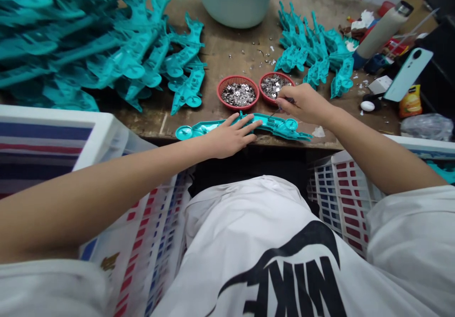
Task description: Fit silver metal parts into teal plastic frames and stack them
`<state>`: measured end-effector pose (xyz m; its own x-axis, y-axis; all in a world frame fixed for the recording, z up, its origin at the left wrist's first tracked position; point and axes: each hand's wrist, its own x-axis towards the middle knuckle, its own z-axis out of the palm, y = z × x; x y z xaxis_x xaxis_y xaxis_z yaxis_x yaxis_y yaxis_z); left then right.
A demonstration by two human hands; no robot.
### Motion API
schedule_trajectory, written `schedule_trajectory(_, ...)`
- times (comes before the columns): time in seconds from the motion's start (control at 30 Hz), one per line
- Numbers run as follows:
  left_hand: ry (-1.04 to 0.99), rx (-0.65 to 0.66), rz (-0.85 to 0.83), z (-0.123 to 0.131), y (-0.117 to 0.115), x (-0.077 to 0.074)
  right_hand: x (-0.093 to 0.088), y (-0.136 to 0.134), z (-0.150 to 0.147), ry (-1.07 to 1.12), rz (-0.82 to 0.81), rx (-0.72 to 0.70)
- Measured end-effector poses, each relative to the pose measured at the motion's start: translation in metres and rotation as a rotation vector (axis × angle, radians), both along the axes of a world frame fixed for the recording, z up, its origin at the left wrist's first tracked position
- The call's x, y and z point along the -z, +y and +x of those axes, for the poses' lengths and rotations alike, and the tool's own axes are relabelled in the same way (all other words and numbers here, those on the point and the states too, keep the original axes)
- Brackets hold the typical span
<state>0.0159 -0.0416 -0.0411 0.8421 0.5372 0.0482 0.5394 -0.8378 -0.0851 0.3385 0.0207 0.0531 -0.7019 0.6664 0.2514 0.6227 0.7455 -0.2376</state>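
Left hand (227, 139): fingers spread open, lying flat on a teal plastic moulding (280, 125) at the near edge of the surface (151, 127).
Right hand (305, 104): fingers pinched on a slim tool (282, 104), above the right of two red baskets (277, 75).
Handling: moulding looks light and stiff; take hold along its flat body.
Counts: one moulding in hand; two baskets; silver metal bits (239, 95) and piled teal mouldings (106, 56) too many to count.
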Motion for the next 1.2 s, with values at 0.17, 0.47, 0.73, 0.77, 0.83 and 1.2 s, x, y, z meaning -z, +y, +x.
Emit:
schedule_trajectory(0.17, -0.006, -0.002, 0.002, 0.0, -0.001, 0.002, -0.008, -0.006, -0.008, -0.062, -0.001, 0.002)
schedule_trajectory(0.47, 0.021, -0.009, -0.029, 0.001, -0.002, -0.001, -0.014, -0.003, -0.029, -0.156, -0.008, 0.005)
schedule_trajectory(0.73, 0.039, -0.001, -0.015, -0.002, -0.004, -0.003, -0.006, -0.004, -0.026, -0.038, -0.066, 0.014)
schedule_trajectory(0.77, 0.031, 0.003, -0.016, -0.003, -0.004, -0.003, -0.004, -0.003, -0.024, -0.012, -0.083, 0.014)
schedule_trajectory(0.83, 0.019, 0.007, -0.019, -0.003, -0.004, -0.002, -0.001, -0.002, -0.019, 0.043, -0.124, 0.02)
schedule_trajectory(1.2, -0.018, -0.015, -0.04, 0.003, -0.012, -0.01, -0.005, 0.002, 0.0, 0.314, -0.353, 0.153)
